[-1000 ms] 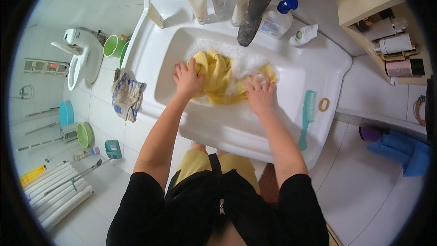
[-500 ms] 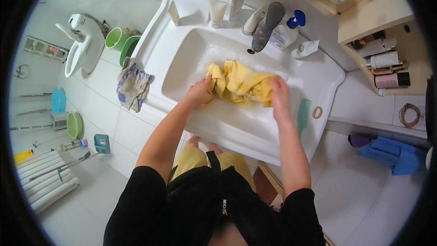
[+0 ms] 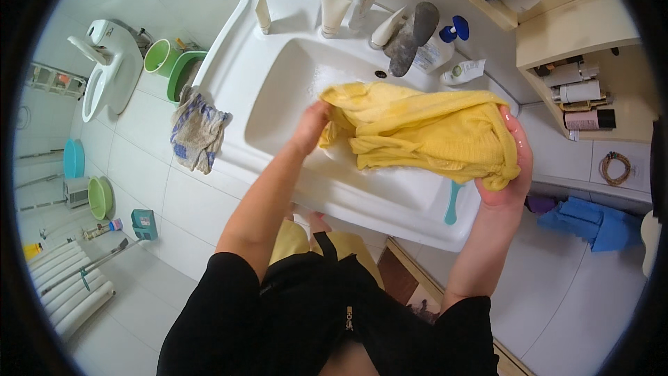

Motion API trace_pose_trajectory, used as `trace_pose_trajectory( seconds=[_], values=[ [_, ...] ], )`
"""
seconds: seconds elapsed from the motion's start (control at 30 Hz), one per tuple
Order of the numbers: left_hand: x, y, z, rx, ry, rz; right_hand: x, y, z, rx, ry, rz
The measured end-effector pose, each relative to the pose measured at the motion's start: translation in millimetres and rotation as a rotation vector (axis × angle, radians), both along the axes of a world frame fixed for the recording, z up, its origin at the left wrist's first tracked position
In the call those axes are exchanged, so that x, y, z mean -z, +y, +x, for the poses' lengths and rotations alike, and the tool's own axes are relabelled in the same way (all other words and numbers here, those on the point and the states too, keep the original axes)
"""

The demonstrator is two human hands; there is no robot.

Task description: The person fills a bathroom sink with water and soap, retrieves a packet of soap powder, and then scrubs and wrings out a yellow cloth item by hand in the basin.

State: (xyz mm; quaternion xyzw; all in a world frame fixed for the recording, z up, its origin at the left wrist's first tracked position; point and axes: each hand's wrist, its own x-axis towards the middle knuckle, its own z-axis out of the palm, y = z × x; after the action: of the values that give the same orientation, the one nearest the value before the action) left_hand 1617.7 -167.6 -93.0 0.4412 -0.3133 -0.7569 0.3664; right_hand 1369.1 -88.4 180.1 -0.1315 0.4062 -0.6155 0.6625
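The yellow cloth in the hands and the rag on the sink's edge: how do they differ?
The yellow cloth is plain bright yellow; the rag is greyish with blue stripes. The yellow cloth is held up over the sink by the left hand and right hand; the rag hangs untouched. Both are crumpled fabric.

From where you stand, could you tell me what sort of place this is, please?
Most likely a home bathroom. A white washbasin with a tap and tubes along its rim sits under both hands and a wet yellow garment, a white toilet stands to the left, and the floor is tiled.
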Motion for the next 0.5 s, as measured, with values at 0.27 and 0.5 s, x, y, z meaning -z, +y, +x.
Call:
trace_pose_trajectory(
  seconds=[0.27,0.5],
  values=[
    [-60,-48,67,-0.373,0.264,0.298,89,-2,-61,-0.150,0.395,0.193],
    [-65,-53,40,-0.051,-0.783,-0.183,234,-7,-44,-0.480,2.122,0.092]
  ],
)
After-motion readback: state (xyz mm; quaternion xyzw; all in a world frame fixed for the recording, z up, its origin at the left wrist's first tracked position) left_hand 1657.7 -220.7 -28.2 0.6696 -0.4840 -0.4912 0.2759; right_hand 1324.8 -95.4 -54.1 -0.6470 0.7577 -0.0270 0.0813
